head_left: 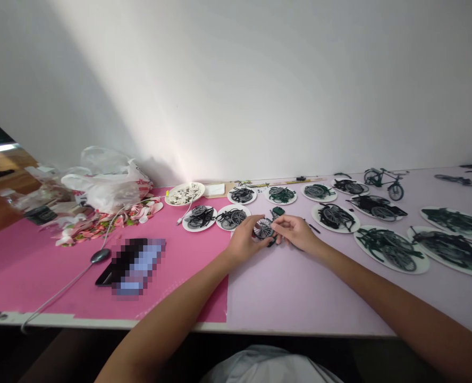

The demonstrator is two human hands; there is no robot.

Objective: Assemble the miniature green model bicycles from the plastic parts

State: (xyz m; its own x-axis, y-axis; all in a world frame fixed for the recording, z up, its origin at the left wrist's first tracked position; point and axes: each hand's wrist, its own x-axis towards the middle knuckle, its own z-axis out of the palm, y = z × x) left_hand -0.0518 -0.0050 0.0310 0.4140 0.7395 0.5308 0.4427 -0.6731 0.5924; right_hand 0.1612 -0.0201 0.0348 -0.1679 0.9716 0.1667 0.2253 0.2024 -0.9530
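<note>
Grasping a small spoked wheel [262,229] between thumb and fingers, the person's left hand [245,240] curves around its left and near sides. The right hand [295,232] brings thumb and forefinger together at the wheel's right edge; whether they pinch the rim or some tiny part beside it, one cannot tell. The wheel is directly in front of the person, over the lilac covering [300,298], near its border with the pink covering [188,295]. Just beyond the fingers is a dark green piece [278,212].

White plates [422,263] carrying dark bicycle parts [397,251] spread beyond the hands and off to the right. At the back right, near the wall [236,96], a model bicycle [385,181] stands upright. Over the pink side lie a device [136,266] with a pixelated screen, an oval grey fitting [100,256] on a cable, pink petals [148,210], a plastic bag [104,187] and a bowl [185,204] of small pale pieces.
</note>
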